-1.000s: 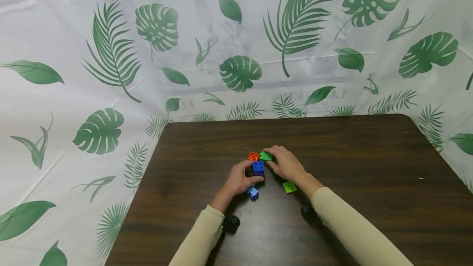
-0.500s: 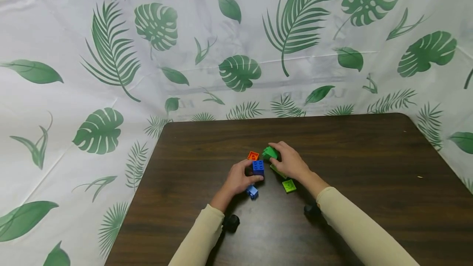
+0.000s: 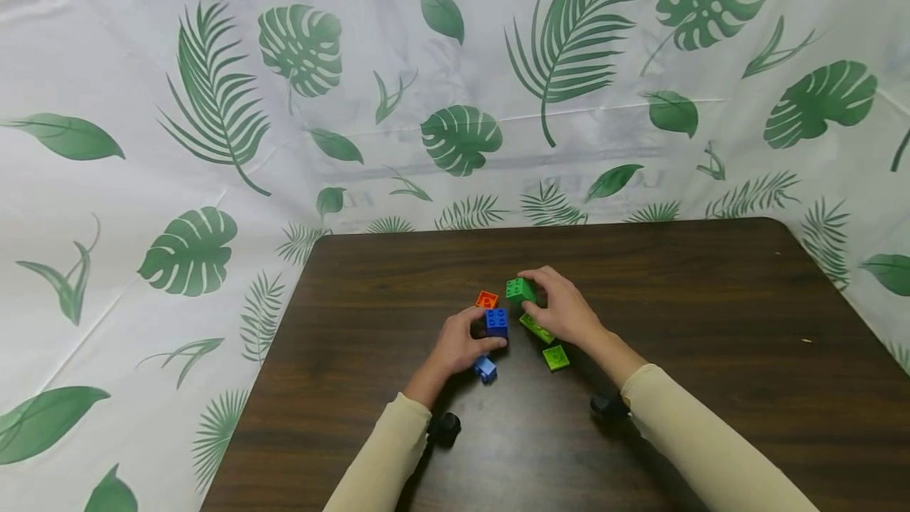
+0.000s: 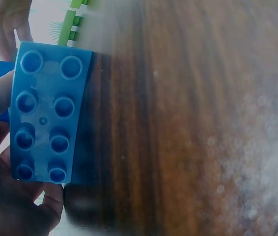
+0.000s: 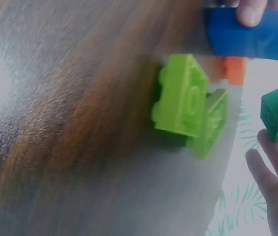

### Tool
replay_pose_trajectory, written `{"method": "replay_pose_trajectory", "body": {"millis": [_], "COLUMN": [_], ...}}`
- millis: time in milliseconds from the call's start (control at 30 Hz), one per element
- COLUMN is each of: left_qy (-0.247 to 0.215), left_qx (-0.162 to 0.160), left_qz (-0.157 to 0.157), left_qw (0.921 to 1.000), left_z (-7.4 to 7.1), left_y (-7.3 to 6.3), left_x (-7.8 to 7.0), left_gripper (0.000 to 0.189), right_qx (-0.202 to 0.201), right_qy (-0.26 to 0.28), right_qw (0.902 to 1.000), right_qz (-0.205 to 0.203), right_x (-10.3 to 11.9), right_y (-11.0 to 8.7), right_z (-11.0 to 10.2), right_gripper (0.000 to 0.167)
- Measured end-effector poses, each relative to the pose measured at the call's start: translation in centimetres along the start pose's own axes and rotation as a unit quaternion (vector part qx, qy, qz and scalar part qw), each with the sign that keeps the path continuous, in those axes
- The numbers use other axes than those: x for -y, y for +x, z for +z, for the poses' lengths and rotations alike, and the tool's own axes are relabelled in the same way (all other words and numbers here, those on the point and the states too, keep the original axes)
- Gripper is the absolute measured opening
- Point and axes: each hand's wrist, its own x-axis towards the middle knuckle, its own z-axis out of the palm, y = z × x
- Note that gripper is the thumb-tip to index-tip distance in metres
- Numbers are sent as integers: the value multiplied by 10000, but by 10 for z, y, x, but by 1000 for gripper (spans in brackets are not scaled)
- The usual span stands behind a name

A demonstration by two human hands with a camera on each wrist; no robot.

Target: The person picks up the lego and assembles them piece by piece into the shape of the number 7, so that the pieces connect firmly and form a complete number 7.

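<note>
My left hand (image 3: 458, 342) grips a dark blue brick (image 3: 497, 322) near the middle of the table, studs up. That brick (image 5: 252, 39) also shows at the top of the right wrist view, a fingertip on its side. My right hand (image 3: 565, 310) pinches a green brick (image 3: 520, 290) between thumb and fingers, just behind and right of the blue one. Close by my left hand lies a lighter blue brick (image 3: 486, 370), its studded face filling much of the left wrist view (image 4: 43, 120). Two lime bricks, one longer (image 3: 536, 328) and one square (image 3: 556, 358), lie below my right hand.
An orange-red brick (image 3: 486, 299) lies behind the dark blue one, hollow side up. Black wrist cameras (image 3: 445, 431) sit under both sleeves. Beyond the dark wooden table (image 3: 711, 283) hangs a white leaf-print sheet (image 3: 398, 125).
The right hand has lifted the green brick away from beside the orange-red and blue bricks, back and to the right, and tilted it. More of the long lime brick shows. The left hand stays put.
</note>
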Motion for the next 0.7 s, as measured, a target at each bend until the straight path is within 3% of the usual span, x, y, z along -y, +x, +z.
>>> {"method": "replay_pose_trajectory", "body": {"millis": [700], "left_qy": [-155], "left_qx": [82], "left_qz": [-65], "left_qw": [9998], "left_z": [-1], "left_y": [0], "left_x": [-1], "left_gripper": [34], "right_qx": [104], "right_qy": [942], "right_qw": [9950], "right_qz": [-327], "right_x": [36], "right_y": [-8], "right_z": [-8], "right_gripper": [44]}}
